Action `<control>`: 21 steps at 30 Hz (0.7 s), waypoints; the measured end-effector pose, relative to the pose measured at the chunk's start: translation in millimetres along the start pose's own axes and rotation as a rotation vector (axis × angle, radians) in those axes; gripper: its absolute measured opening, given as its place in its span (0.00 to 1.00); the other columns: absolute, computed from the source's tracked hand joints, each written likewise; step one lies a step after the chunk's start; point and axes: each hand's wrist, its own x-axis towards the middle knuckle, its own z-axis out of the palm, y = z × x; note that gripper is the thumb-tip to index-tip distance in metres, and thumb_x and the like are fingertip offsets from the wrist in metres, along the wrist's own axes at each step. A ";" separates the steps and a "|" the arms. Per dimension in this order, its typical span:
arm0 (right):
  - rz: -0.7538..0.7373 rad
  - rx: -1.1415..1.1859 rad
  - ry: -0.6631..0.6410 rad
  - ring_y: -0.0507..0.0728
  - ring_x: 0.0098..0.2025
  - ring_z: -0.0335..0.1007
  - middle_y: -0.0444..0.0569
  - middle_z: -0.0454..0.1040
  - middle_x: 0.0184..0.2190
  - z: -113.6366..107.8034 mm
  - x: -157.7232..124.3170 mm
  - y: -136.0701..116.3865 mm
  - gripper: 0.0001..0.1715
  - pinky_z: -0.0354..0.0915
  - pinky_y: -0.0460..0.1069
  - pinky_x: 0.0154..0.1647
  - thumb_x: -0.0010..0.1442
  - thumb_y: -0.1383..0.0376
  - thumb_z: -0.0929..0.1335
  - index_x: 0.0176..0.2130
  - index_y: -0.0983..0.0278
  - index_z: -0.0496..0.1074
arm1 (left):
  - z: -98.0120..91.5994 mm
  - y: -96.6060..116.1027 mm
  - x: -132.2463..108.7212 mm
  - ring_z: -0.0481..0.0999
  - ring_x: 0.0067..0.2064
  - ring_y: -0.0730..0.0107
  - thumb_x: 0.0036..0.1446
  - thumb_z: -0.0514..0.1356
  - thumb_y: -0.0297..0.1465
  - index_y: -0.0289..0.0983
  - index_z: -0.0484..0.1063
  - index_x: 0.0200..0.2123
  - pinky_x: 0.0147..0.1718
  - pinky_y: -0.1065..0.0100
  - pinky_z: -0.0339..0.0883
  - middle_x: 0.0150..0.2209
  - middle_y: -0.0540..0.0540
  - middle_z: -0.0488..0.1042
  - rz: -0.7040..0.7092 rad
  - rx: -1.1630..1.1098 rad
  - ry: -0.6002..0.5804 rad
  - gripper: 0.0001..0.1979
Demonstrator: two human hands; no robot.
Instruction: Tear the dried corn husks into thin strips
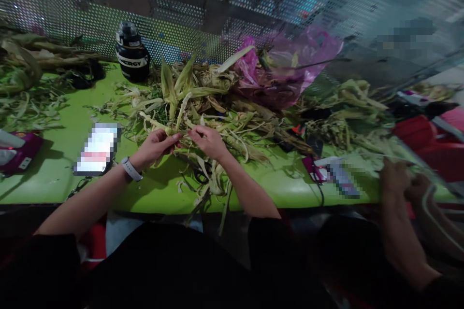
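My left hand [157,145], with a pale watch strap on the wrist, is closed around the lower end of a twisted corn husk piece [181,112]. The piece points upward, in front of the husk heap. Close beside it, my right hand [208,141] has thumb and fingertips pinched together. What lies in that pinch is too small to make out. Dry corn husks [232,137] spread behind and under both hands, and broad husk leaves [173,79] stand up just beyond. Below the hands, loose husk strips [217,178] hang over the table's front edge.
On the green table [54,178] stand a black bottle [132,53] and a pink plastic bag [286,77]. A phone [97,148] lies left of my arm. More husks [27,72] are heaped at far left. At right, another person's hands [395,178] work near a second phone [342,177].
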 end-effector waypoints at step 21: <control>-0.228 -0.233 0.060 0.53 0.31 0.65 0.48 0.72 0.28 20.6 -19.1 -13.0 0.10 0.62 0.48 0.35 0.61 0.62 0.65 0.31 0.64 0.70 | -0.4 -3.4 1.9 0.78 0.41 0.69 0.47 0.70 0.35 0.33 0.67 0.28 0.41 0.70 0.69 0.33 0.45 0.79 0.058 -0.320 0.076 0.15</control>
